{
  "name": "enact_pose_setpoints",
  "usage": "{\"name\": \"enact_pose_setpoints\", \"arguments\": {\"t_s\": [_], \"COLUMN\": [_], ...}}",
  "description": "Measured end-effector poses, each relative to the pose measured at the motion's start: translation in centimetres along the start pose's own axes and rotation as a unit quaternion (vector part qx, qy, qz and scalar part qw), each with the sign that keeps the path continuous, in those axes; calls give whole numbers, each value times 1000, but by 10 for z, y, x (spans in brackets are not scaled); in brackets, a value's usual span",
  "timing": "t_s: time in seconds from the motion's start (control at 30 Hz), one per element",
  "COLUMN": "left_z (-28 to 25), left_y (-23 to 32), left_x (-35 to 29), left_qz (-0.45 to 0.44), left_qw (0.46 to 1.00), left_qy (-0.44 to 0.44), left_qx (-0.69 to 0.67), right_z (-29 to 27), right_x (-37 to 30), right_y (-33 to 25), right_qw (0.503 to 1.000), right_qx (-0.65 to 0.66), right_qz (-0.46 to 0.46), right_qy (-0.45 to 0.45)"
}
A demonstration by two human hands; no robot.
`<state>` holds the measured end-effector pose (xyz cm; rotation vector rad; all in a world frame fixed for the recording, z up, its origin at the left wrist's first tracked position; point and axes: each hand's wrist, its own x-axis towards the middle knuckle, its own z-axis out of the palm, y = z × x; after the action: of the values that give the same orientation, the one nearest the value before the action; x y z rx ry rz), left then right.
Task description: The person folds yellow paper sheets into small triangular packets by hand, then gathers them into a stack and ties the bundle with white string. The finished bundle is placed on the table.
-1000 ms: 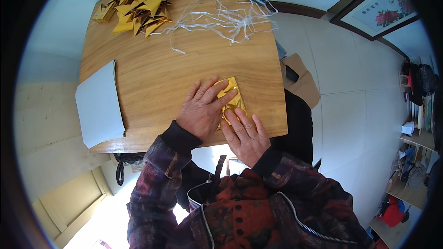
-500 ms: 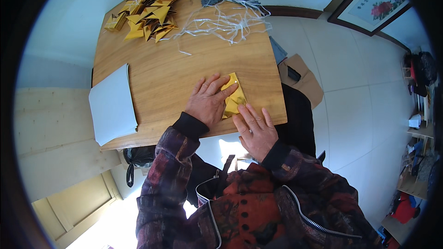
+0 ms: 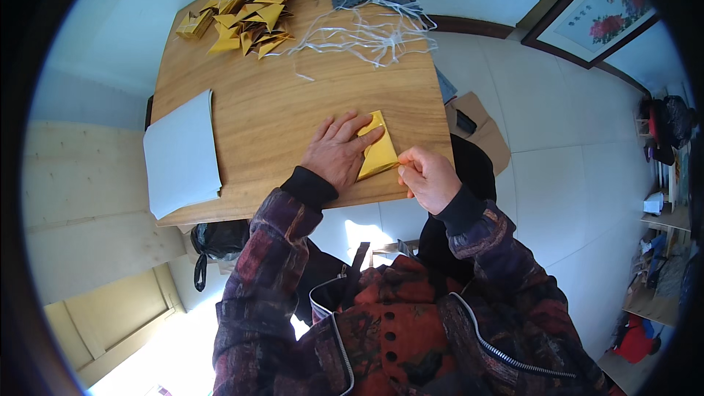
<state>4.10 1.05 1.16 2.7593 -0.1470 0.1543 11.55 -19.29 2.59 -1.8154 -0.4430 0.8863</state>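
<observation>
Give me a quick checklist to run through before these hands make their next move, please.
1. Left hand steadying the gold paper: ok, it lies across the paper's left side.
2. Right hand in position: ok, at the paper's near right corner.
3. Corner pinched firmly: cannot tell, the right hand hides it.
4. Paper supported: ok, it lies on the table.
5. White strings out of the way: ok, toward the far side.
6. Pale sheets apart from the hands: ok, over at the left.
</observation>
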Motion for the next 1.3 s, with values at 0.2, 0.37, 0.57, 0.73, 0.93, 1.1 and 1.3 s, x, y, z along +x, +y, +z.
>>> {"name": "enact_pose_setpoints", "arguments": {"t_s": [0.2,0.37,0.57,0.73,0.93,1.1,1.3], "left_z": [2,4,7,5,5,7,6], "left_y": [0,-4,-5,-4,-4,-5,-6], "left_x": [-1,-2,-2,-2,-3,-3,-3], "left_qz": [-4,2,-1,0,0,2,12], "left_qw": [1000,1000,1000,1000,1000,1000,1000], "left_qy": [4,3,4,5,15,22,18], "left_qx": [-3,-4,-9,-3,-10,-11,-5], "right_z": [0,-5,1,12,38,44,39], "right_x": [0,14,20,7,-15,-18,-20], "right_y": [-13,-25,-27,-21,3,17,14], "right_qw": [988,988,971,880,832,824,824], "right_qx": [131,21,-217,-467,-469,-502,-506], "right_qz": [75,141,99,-20,-284,-262,-256], "right_qy": [-14,-56,-30,86,87,16,-15]}}
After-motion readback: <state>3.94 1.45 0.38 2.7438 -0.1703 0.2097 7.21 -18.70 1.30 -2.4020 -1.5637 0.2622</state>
